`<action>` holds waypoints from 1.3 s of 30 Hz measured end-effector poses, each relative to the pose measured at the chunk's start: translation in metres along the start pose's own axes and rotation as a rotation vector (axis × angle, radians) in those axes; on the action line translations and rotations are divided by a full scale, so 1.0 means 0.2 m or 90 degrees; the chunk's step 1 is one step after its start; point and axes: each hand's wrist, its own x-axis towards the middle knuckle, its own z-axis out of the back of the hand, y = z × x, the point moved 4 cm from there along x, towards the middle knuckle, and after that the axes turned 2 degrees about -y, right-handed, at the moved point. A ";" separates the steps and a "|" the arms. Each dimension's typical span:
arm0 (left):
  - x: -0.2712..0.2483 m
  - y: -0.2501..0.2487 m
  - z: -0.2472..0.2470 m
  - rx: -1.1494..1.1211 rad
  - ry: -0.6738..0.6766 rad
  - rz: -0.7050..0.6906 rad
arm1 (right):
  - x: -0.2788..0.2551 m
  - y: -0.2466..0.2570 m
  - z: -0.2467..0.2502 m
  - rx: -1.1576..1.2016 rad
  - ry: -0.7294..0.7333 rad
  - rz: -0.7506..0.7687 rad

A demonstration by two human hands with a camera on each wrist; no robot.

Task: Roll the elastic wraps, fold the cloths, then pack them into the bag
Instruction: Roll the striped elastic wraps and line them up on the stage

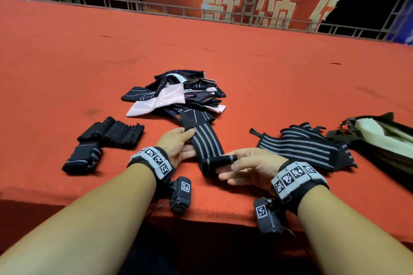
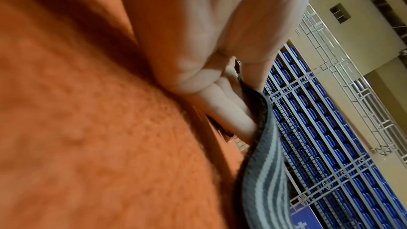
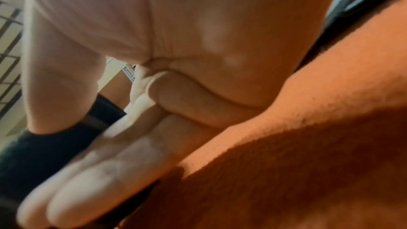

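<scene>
A black elastic wrap with grey stripes [image 1: 206, 142] lies stretched toward me on the red table. My left hand [image 1: 178, 143] pinches its left edge between thumb and fingers; the striped band [image 2: 262, 171] shows under that thumb in the left wrist view. My right hand [image 1: 241, 167] pinches the rolled near end [image 1: 220, 161] between thumb and fingers; the dark roll [image 3: 55, 145] sits in that grip in the right wrist view. Several rolled wraps [image 1: 111, 133] lie at the left. More unrolled wraps [image 1: 306, 148] lie at the right. A heap of dark and pink cloths [image 1: 176, 94] sits behind.
An open dark bag [image 1: 377, 138] with a pale lining lies at the far right. The red table [image 1: 67, 62] ends at a near edge just under my wrists. A metal railing and a red banner stand behind the table.
</scene>
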 end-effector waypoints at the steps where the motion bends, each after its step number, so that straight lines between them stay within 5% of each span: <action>1: -0.01 0.00 -0.01 -0.009 0.019 -0.001 | -0.01 0.01 0.01 -0.018 -0.016 0.011; 12: -0.10 -0.01 -0.06 0.058 0.086 0.012 | 0.04 0.03 0.05 -0.161 -0.088 0.082; 20: -0.15 0.05 -0.23 0.100 0.199 0.030 | 0.03 0.07 0.09 -0.105 -0.174 0.153; 25: -0.13 0.13 -0.24 0.055 0.207 0.061 | 0.07 0.02 0.17 -0.242 -0.263 0.135; 39: -0.07 0.17 -0.20 0.011 0.197 0.098 | 0.19 -0.04 0.21 -0.216 -0.276 0.103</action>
